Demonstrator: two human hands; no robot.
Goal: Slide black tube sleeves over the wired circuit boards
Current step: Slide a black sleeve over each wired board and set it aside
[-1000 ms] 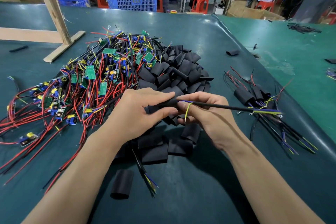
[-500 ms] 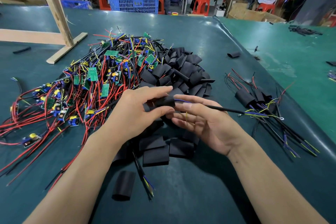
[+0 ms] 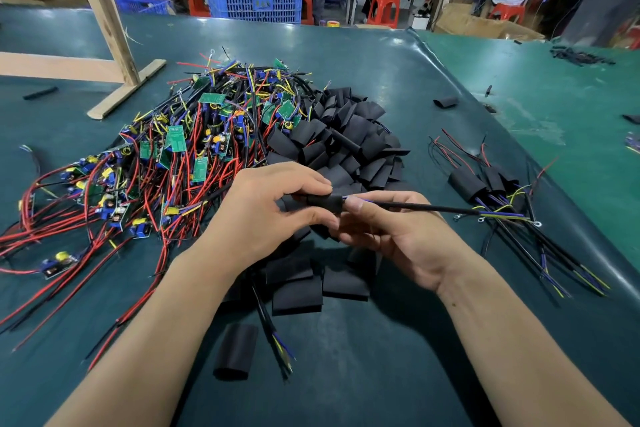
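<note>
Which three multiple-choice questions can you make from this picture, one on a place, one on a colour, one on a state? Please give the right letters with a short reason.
1. Where does the group of finished boards with sleeves already on lie?
A. to the right of the hands
B. on the wooden frame
C. in the blue crate

2. What colour is the table cover?
A. white
B. dark green
C. orange

3. What is the left hand doing?
A. lying flat on the table
B. gripping a black sleeve
C. hanging loose, holding nothing

Answers:
1 A: the finished boards lie right of the right hand.
2 B: the table cover is dark green.
3 B: the left hand has thumb and fingers closed round the black sleeve, while the right hand pinches the cable.
</note>
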